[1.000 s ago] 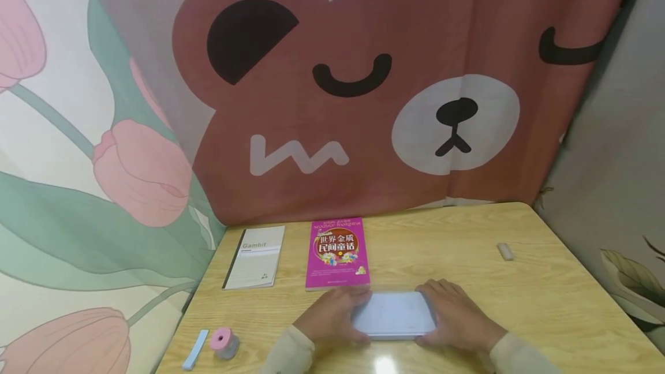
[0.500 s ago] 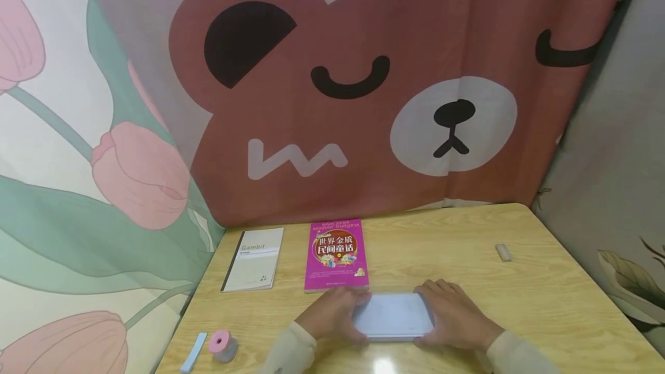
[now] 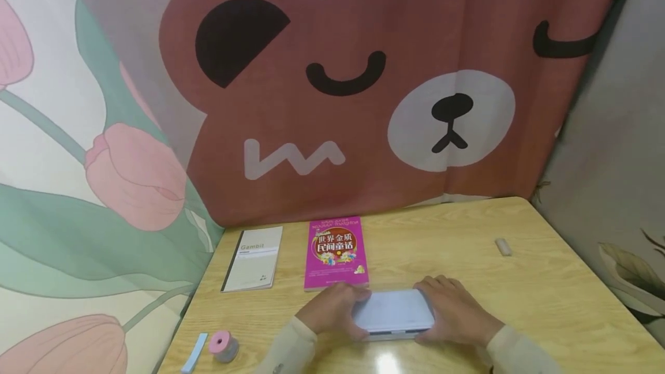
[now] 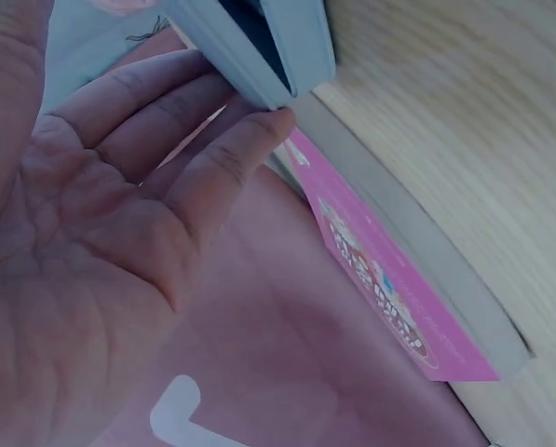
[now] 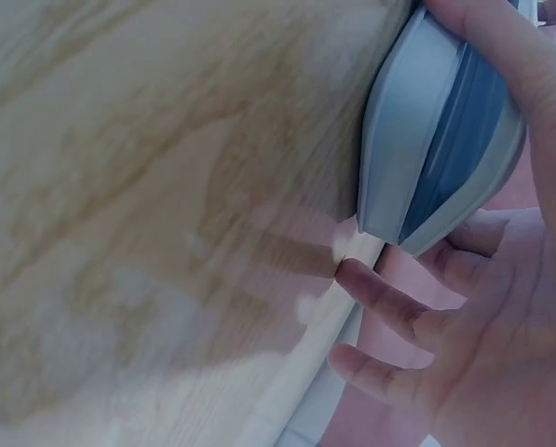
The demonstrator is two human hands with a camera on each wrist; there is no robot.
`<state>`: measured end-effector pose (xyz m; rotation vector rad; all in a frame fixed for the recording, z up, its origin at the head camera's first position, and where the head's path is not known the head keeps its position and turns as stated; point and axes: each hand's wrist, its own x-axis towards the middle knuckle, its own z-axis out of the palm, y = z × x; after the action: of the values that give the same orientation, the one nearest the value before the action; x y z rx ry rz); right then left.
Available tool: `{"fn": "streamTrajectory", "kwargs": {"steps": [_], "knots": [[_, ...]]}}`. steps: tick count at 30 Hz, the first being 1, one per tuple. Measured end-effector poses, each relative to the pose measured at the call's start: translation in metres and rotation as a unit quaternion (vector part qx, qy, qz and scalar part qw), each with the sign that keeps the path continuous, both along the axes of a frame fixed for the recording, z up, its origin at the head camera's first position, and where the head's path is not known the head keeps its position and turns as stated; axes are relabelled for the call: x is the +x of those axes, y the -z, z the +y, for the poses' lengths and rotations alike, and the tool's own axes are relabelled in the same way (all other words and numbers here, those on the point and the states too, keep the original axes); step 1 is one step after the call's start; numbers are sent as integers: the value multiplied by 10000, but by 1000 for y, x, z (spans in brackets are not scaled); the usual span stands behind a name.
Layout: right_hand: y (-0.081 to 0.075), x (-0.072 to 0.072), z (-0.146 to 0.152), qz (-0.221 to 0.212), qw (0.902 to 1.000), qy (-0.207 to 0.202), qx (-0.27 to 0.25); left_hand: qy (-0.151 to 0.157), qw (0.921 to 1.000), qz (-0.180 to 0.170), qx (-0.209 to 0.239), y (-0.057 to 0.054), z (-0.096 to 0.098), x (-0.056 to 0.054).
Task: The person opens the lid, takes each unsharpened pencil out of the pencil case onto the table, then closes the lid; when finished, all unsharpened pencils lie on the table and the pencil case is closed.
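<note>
A pale blue pencil case (image 3: 395,310) lies at the table's front, just before the pink book. My left hand (image 3: 335,311) holds its left end, and my right hand (image 3: 457,313) holds the right end between thumb and fingers. Along the near side a narrow dark gap shows under the lid. In the left wrist view the case (image 4: 305,47) shows that gap at its end, with fingertips touching the corner. The right wrist view shows the case's end (image 5: 403,140) with a blue inner layer between its two pale shells. What is inside cannot be seen.
A pink book (image 3: 336,264) lies behind the case, with a Gambit notebook (image 3: 253,258) to its left. At the front left are a pink-topped spool (image 3: 224,347) and a light blue strip (image 3: 194,353). A small eraser-like block (image 3: 503,247) sits at the right.
The lid's near edge has lifted slightly, so a dark gap now shows at the front of the case. Both hands keep their hold; the view has shifted a little.
</note>
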<state>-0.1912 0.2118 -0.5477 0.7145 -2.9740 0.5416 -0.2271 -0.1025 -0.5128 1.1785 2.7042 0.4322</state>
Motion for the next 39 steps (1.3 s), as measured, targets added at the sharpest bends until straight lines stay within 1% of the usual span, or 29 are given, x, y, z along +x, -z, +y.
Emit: {"fn": "streamTrajectory", "kwargs": {"steps": [4, 8, 11, 14, 18, 20, 23, 28, 29, 35, 39], "knots": [[-2, 1, -1, -77, 9999, -36, -57, -84, 9995, -297, 26, -4, -2, -1], [-3, 3, 1, -219, 9997, -44, -126, -125, 9985, -523, 34, -7, -2, -3], [-4, 3, 3, -352, 9991, -76, -208, -41, 9984, -569, 11, -9, -2, -6], [-5, 3, 8, -572, 9978, -83, -338, 1, 9976, -684, 57, -10, -3, -8], [-11, 2, 13, -808, 9950, -51, -588, 57, 9960, -857, 245, -12, -7, -12], [-15, 2, 15, -865, 9935, -95, -736, 129, 9957, -874, 295, -13, -9, -14], [-20, 1, 16, -907, 9923, -201, -817, 322, 9951, -867, 358, -13, -10, -17], [-23, -3, 17, -1061, 9893, -341, -939, 547, 9936, -856, 498, -16, -13, -19], [-23, -5, 18, -1126, 9881, -354, -987, 552, 9930, -892, 547, -17, -13, -19], [-24, -14, 22, -1646, 9776, -286, -1283, 497, 9931, -812, 689, -19, -17, -14], [-27, -18, 24, -1847, 9693, -402, -1575, 281, 9921, -893, 832, -14, -22, -8]]}}
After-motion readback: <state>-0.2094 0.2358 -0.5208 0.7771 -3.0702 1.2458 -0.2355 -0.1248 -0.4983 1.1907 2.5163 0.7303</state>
